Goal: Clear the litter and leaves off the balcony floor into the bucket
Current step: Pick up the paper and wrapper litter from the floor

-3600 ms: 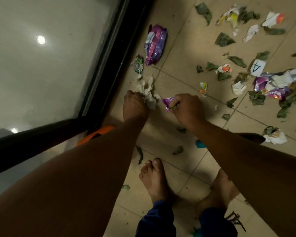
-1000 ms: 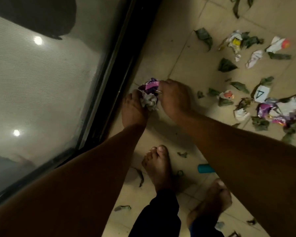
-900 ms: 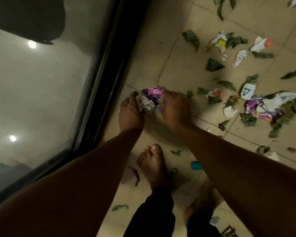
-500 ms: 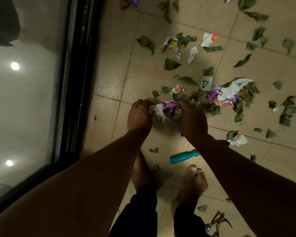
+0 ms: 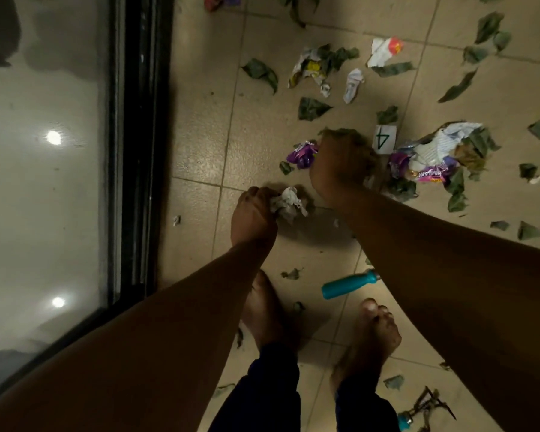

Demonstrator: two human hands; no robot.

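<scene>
My left hand (image 5: 252,213) is closed around a wad of crumpled white paper (image 5: 288,204) just above the beige tiled floor (image 5: 200,126). My right hand (image 5: 340,165) is farther out, clenched on a purple wrapper (image 5: 303,154) that sticks out to its left, with green leaves (image 5: 343,132) showing at its fingertips. More litter lies beyond: a purple-and-white wrapper pile (image 5: 430,160), a white tag marked 4 (image 5: 384,138), a yellow-white wrapper (image 5: 309,65), a red-white scrap (image 5: 384,49) and several scattered leaves (image 5: 262,71). No bucket is in view.
A black-framed glass door (image 5: 138,151) runs along the left. My bare feet (image 5: 265,310) stand near the bottom. A teal tool handle (image 5: 346,283) lies between my arms, and another teal-handled tool (image 5: 418,413) lies at the bottom right.
The view swung right, away from the door. My hands, pressed together on one bundle half a second ago, have parted; the right hand moved out to the leaves with the purple wrapper.
</scene>
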